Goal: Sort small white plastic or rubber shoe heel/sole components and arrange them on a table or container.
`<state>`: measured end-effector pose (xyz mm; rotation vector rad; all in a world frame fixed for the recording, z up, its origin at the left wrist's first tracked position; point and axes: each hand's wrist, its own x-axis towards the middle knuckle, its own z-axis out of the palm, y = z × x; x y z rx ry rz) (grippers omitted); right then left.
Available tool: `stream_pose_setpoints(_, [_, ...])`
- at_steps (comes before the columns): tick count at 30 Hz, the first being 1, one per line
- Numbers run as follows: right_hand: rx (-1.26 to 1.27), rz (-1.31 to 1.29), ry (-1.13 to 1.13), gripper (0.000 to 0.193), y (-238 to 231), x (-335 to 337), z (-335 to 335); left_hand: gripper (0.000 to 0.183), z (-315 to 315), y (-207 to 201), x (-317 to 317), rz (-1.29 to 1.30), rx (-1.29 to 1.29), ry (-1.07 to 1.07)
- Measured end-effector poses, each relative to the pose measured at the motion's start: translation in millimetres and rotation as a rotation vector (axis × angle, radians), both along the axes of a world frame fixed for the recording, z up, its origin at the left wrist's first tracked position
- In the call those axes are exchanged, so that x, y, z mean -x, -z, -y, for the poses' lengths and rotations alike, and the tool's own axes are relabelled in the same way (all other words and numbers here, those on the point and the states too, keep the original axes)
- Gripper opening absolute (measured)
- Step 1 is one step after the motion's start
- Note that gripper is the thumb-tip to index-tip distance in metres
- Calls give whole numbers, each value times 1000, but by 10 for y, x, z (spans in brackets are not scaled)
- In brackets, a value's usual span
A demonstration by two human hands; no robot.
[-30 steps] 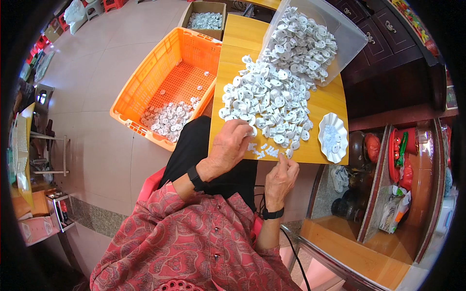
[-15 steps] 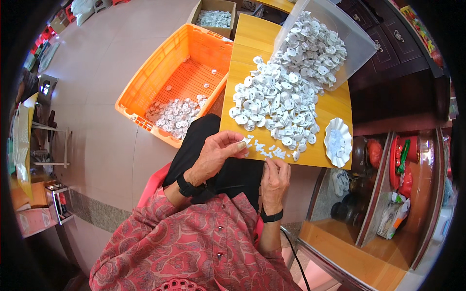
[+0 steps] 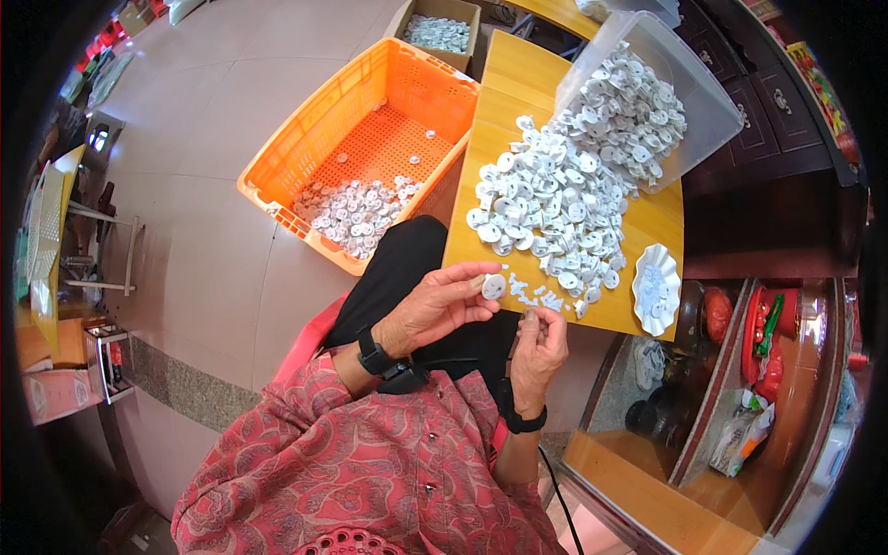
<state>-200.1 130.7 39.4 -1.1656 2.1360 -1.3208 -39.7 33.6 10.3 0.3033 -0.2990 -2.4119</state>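
1. The clear plastic bin (image 3: 689, 88) lies tipped on its side at the far end of the yellow wooden counter (image 3: 513, 88), its mouth toward the person, and small round white plastic discs spill out of it into a heap of white discs (image 3: 550, 208) spread over the counter's middle.
2. The orange perforated plastic crate (image 3: 319, 153) stands on the floor just left of the counter, holding a shallow layer of the same white discs in its near corner (the far half is nearly bare).
3. A brown cardboard box (image 3: 439, 14) beyond the crate also holds white pieces.
4. A white scalloped dish (image 3: 655, 289) sits at the counter's near right corner, with small pale pieces in it.
5. The left hand (image 3: 433, 310) has its fingers clamped on a single round white disc (image 3: 493, 286), held above the counter's near edge.
6. The right hand (image 3: 539, 347) is just beside it, its fingers pinched together; what they grip is too small to tell.
7. Small white scraps (image 3: 535, 294) lie on the counter's near edge.
8. The floor is pale tile (image 3: 203, 259); dark wooden drawers (image 3: 768, 129) stand right of the counter.
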Motion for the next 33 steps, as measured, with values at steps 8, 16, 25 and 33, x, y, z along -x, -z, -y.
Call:
stream_pose_setpoints(8, [138,-55,-147,6,-289,-304,169,36,-18,42,6,-40,-11,5])
stream_pose_setpoints(16, [181,219,-111,22,-274,-422,194,33,-20,88,24,13,49,-21])
stream_pose_setpoints(25, [151,185,-80,25,-287,-422,208,37,-40,34,12,45,92,-19])
stream_pose_setpoints(33, [130,161,-46,23,-315,-427,209,39,-55,35,34,-4,137,-14])
